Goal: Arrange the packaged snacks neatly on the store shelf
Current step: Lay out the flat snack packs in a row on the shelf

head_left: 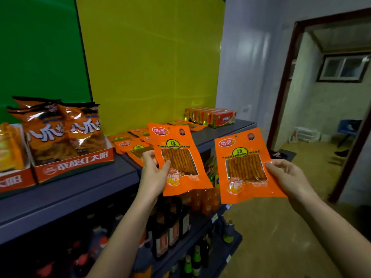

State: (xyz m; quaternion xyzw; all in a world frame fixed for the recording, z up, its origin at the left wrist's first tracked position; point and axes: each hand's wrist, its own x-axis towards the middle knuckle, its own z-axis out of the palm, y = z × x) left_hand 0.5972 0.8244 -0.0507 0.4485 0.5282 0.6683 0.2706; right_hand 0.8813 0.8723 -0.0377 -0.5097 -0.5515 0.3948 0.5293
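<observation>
Left hand fingers clamp left packet; right hand fingers, right packet — long axes upright, tops leaning left.

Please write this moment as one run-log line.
left hand: holds orange snack packet | right hand: holds second orange packet | other packets: loose on shelf

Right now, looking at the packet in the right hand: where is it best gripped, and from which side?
Probably its flat right edge, from the right, as the right hand does with the thumb on the front. The packet is thin, flat and held upright, label toward the camera, so an edge pinch steadies it without squeezing the sticks inside.
</observation>
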